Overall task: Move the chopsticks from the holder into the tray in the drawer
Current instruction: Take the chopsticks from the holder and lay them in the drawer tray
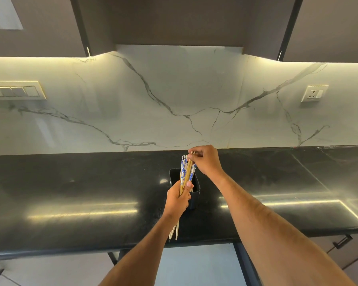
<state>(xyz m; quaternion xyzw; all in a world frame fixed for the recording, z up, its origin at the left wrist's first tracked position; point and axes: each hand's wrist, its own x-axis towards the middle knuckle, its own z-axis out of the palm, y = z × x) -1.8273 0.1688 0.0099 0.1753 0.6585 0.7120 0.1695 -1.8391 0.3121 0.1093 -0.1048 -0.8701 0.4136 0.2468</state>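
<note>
**Head view: chopsticks gathered above the holder**

Head camera, centre of the frame: a bundle of chopsticks (185, 172) (blue-and-white patterned ones mixed with plain wooden ones) stands tilted above the open mouth of the black holder (195, 196). The left hand (179, 198) grips the bundle around its middle, thumb pressed across the front, and the pale tips stick out below the wrist toward the lower edge of the counter. The right hand (206, 159), just above and to the right, pinches the top ends of one or two wooden sticks between thumb and fingertips. Whether any sticks rest inside the holder cannot be told, since the hands cover part of it.

The holder sits on a glossy black countertop (70, 193) that spans the middle band of the frame. Behind it rises a white marble backsplash (174, 89) with grey veins, a switch panel (16, 90) at the left and a socket (314, 93) at the right. Dark cabinets (174, 19) fill the top. At the bottom centre, under the counter edge, an open drawer (198, 263) shows a pale floor.
</note>
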